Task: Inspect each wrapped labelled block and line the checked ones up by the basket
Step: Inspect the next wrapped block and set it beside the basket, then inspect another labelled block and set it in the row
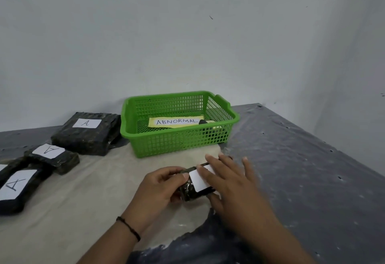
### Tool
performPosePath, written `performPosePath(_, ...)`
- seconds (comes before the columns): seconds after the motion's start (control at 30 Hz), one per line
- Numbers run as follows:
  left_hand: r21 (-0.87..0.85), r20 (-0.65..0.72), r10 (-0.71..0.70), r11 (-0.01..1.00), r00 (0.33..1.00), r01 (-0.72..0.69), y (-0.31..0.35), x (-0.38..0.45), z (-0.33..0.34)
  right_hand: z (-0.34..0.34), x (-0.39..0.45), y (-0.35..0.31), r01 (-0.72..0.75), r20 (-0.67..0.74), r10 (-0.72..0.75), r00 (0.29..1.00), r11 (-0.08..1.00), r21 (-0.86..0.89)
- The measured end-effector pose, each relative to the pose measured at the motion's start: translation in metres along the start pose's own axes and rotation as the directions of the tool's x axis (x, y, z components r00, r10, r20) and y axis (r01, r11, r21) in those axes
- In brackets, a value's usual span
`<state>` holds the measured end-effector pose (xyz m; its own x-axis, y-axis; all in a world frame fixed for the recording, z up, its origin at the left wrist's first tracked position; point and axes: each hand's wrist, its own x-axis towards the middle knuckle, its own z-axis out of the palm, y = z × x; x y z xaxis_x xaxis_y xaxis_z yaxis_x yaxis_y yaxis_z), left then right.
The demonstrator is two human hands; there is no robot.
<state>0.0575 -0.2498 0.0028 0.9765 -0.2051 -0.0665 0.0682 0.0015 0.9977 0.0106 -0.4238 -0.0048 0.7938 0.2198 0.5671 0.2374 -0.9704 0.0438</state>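
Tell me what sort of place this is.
Probably a makeshift sorting or inspection bench in a bare room. A green basket holds a sign reading ABNORMAL, dark wrapped blocks labelled A sit in a row to its left, and the table is covered with worn plastic sheeting against a plain wall.

A table (302,170) covered in dark grey plastic sheet, pocked with small holes, meets a pale wall. A beige cloth (83,211) lies across its left and middle. A green basket (177,145) sits at the back, its front edge on the cloth. To the basket's left, 4 dark wrapped blocks run in a line toward the near left edge: a large block (87,136) labelled "A" just beside the basket, a smaller block (54,158), a near block (16,188), and a 4th block (4,171), mostly cut off by the frame.
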Motion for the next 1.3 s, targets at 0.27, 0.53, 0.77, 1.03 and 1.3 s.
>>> performPosePath(0.27, 0.168, -0.311, 0.150, 0.981, 0.938, -0.102, -0.020, 0.010, -0.028, 0.014, 0.049, 0.041, -0.153, 0.313, 0.148, 0.938, 0.988, -0.008)
performPosePath(0.53, 0.163, -0.348, 0.178, 0.978, 0.920, -0.127, -0.033, 0.017, -0.039, 0.038, 0.075, 0.058, -0.130, 0.377, 0.112, 0.919, 0.991, 0.024)
performPosePath(0.77, 0.116, -0.387, 0.165, 0.985, 0.907, -0.129, -0.031, 0.017, -0.036, 0.042, 0.070, 0.049, -0.164, 0.338, 0.176, 0.924, 0.984, -0.065)
performPosePath(1.03, -0.018, -0.382, 0.055, 0.998, 0.923, -0.067, -0.002, 0.014, -0.064, 0.028, 0.078, -0.036, -0.108, 0.054, 0.102, 0.993, 0.985, 0.135)
performPosePath(1.3, 0.789, -0.429, 0.687, 0.601, 0.586, -0.127, 0.019, -0.011, -0.187, 0.036, 0.107, -0.139, -0.028, 0.255, -0.048, 0.966, 0.957, 0.289)
